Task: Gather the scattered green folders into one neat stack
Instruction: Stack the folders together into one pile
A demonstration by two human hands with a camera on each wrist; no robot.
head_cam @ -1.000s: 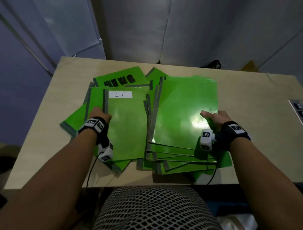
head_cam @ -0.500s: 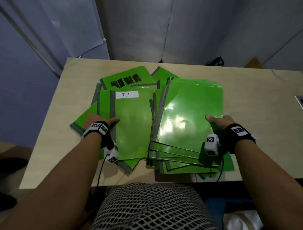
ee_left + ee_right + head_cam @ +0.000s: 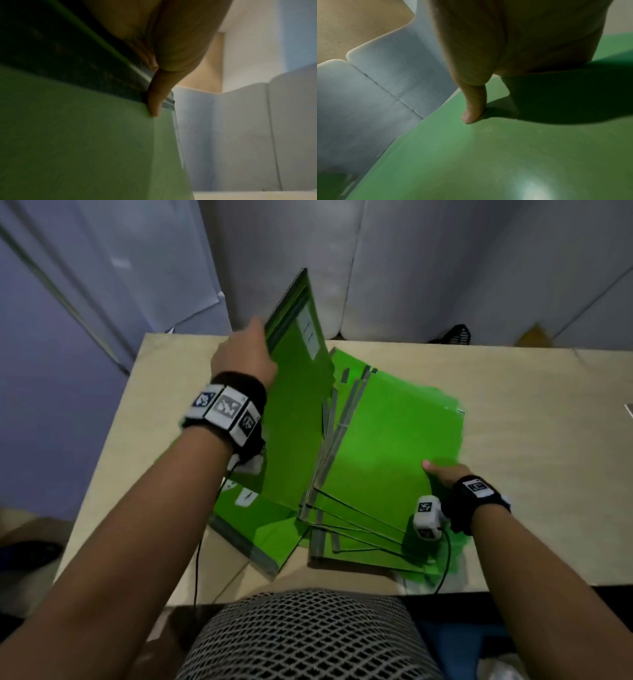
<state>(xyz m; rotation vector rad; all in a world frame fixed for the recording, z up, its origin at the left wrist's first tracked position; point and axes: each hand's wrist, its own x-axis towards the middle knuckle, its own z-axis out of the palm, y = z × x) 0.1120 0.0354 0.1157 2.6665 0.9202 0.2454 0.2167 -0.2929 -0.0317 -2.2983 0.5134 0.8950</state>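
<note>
Both hands grip folders: the left hand (image 3: 245, 356) has just swung its labelled bundle (image 3: 294, 392) up on edge off the table (image 3: 534, 446), likely to drop onto the fanned pile (image 3: 387, 460) pinned by the right hand (image 3: 445, 474)

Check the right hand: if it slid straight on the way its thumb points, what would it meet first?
Likely the tilted folders that the left hand holds up. The right hand lies on the fanned pile, thumb pointing left across it; depth is unclear.
</note>
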